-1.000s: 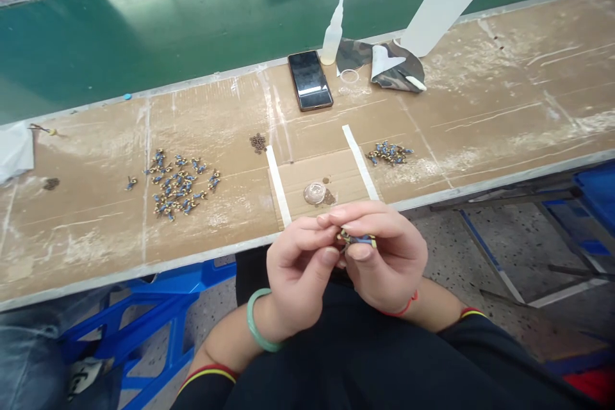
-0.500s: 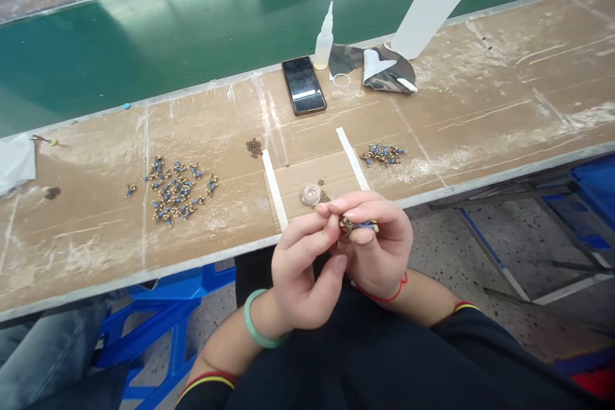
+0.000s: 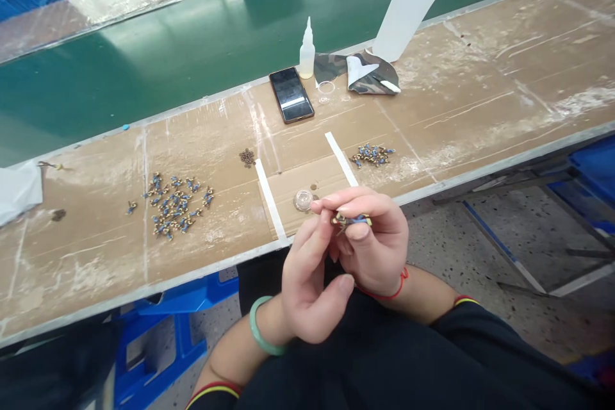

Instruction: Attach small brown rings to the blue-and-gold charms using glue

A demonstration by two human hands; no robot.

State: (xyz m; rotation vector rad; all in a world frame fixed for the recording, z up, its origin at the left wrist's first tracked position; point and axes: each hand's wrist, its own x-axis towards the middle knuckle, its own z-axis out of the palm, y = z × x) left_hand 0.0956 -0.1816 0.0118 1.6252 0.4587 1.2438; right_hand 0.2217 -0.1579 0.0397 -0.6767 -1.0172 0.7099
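At the right hand [image 3: 377, 246], a small blue-and-yellow moulded piece [image 3: 358, 220] sits in a narrow pinch

A slip looks the likeliest trouble: the piece is small and irregular, and only the right hand clearly bears on it. A nudge from the left hand [image 3: 307, 295] could twist it loose. With both hands at the near edge of the brown, cardboard-covered worktop [image 3: 206, 128], a dropped piece might miss it. Pushed forward, the left hand could also knock the small round clear dish [image 3: 303, 200] just beyond its fingertips.

The right hand is closed down to a pinch, the piece between thumb and bent finger. The left hand is half spread, thumb well away from its fingers; its fingertips come up to the piece's left end, whether touching I cannot tell. Well left of the left hand lies a loose heap of similar pieces [image 3: 173, 205].
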